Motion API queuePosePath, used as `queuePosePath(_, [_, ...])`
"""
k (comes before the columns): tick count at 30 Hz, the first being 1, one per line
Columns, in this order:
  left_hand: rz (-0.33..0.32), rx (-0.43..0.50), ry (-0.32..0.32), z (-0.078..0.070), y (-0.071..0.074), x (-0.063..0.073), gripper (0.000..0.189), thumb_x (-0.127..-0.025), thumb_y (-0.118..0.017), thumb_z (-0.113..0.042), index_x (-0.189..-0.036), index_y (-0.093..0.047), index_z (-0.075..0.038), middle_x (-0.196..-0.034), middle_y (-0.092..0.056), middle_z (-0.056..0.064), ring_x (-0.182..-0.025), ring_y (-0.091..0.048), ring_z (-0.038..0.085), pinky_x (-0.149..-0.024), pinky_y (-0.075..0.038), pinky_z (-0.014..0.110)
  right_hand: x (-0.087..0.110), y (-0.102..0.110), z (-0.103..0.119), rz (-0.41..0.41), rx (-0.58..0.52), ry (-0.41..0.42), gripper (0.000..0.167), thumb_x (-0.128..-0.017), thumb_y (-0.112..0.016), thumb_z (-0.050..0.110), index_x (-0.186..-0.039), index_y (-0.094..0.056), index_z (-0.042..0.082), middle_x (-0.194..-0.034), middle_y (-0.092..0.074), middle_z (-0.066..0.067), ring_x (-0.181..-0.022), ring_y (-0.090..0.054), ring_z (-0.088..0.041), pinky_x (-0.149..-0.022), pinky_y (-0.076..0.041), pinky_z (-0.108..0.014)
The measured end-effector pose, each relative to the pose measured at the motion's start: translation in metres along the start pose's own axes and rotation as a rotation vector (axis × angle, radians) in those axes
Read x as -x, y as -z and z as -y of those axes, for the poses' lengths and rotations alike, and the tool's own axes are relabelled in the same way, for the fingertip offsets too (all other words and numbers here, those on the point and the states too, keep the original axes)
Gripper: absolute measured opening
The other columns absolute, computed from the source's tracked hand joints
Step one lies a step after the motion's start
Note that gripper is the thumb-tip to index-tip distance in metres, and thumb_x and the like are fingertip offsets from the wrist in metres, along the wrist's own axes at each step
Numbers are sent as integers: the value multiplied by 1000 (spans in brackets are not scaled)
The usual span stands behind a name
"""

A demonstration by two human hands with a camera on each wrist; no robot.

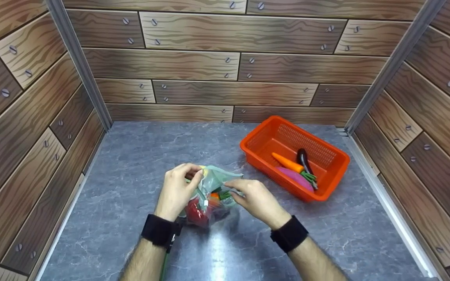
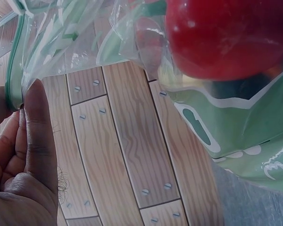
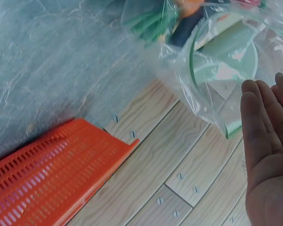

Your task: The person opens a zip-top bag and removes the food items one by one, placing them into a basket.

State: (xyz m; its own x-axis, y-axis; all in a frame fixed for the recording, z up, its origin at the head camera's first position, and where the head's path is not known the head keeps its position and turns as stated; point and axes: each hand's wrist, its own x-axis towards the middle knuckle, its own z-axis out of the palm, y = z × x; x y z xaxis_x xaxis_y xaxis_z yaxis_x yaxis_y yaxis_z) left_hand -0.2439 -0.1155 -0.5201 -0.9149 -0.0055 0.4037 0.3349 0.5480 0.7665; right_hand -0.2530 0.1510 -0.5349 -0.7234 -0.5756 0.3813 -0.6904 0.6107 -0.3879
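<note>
Head view: left hand (image 1: 177, 192) pinching clear bag (image 1: 214, 181), red pepper (image 1: 196, 212) inside; right hand (image 1: 258, 199) beside bag, fingers (image 1: 244, 184) loosely extended. Orange basket (image 1: 266, 145), right: carrot (image 1: 287, 162), eggplant (image 1: 304, 159).

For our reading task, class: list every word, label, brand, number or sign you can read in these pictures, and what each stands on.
No text can be read in any view.
White marks on the green part of the clear bag: glossy and cut off by the picture's edge; I cannot tell whether they are lettering.
Small white patch on the bag, head view: too small to make out.
Orange basket: no lettering visible.
</note>
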Motion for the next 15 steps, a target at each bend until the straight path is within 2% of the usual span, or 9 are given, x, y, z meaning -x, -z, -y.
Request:
queuePosePath(4, [1,-6,3,0,0,1,9,-111,-82,-17,-114,-89,-13,-103,-87,1,-90,-79,14,-85,-69,34,-5,-12,-1,39,2,7,32,-103,-85,-2,-135,-85,2,-128,-89,-15,-117,-88,-31,-102,-73,-45])
queuePosePath(9, [0,-5,-9,1,0,1,10,-111,-82,-16,-115,-89,-10,-103,-87,2,-90,-80,14,-84,-68,31,-10,-24,-3,93,-4,-8,28,-104,-83,-1,-132,-86,4,-124,-90,-14,-114,-89,-30,-100,-73,-45])
queuePosePath(15, [-1,2,-8,1,0,1,11,-111,-82,-14,-115,-89,-8,-103,-87,3,-89,-79,14,-84,-68,30,-16,-33,-5,130,35,-15,18,-106,-82,2,-121,-87,10,-111,-90,-11,-101,-88,-28,-91,-74,-47])
